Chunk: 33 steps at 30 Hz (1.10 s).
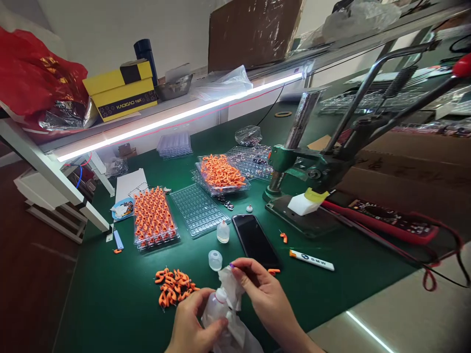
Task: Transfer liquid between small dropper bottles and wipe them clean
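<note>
My left hand (193, 321) is closed round a small clear plastic bottle (217, 306) wrapped in a thin plastic bag (235, 328), low in the head view. My right hand (259, 289) pinches the upper edge of that bag between thumb and fingers. Just left of the hands lies a loose pile of small orange parts (172, 286) on the green mat (110, 294). A clear cap (215, 260) and a small dropper bottle (222, 231) stand just beyond the hands, beside a black phone (255, 240).
A clear tray of upright orange parts (152, 215), an unfilled clear tray (198, 209) and a tray heaped with orange parts (222, 172) lie further back. A green hand press (312, 169) stands at right, a red multimeter (386, 220) beyond it. A white BMW-marked lighter (311, 260) lies nearby.
</note>
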Each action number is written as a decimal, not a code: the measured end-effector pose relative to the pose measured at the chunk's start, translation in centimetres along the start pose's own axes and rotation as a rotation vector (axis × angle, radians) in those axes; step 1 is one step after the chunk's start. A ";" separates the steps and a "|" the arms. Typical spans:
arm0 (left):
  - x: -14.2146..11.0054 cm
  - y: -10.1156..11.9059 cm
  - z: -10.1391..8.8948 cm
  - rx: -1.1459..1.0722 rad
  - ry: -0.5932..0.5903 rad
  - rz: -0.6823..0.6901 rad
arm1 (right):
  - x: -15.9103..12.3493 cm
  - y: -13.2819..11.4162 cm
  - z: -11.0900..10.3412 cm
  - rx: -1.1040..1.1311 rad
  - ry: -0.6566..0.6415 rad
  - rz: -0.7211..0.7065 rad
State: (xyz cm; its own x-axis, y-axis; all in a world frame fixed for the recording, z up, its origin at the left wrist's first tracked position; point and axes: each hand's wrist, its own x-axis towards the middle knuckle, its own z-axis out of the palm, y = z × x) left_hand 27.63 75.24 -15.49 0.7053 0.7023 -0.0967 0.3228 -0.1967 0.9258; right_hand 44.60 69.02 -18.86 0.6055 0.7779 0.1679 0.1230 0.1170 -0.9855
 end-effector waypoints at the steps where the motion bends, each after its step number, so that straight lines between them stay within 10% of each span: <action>1: -0.1 0.1 -0.1 -0.006 0.003 -0.004 | 0.1 0.2 -0.4 -0.042 0.007 -0.029; 13: -0.1 -0.5 0.0 0.038 0.104 0.047 | -0.2 -2.3 -3.3 -0.421 -0.104 -0.562; 33: 0.0 0.8 -0.7 0.109 0.045 0.050 | -0.5 -2.9 -2.8 -0.534 -0.204 -0.711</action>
State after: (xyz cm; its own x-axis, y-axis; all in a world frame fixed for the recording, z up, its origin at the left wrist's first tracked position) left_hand 27.41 75.57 -14.53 0.6941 0.7191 -0.0330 0.3568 -0.3038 0.8834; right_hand 46.16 66.59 -16.03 0.1028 0.7318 0.6737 0.7926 0.3490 -0.5000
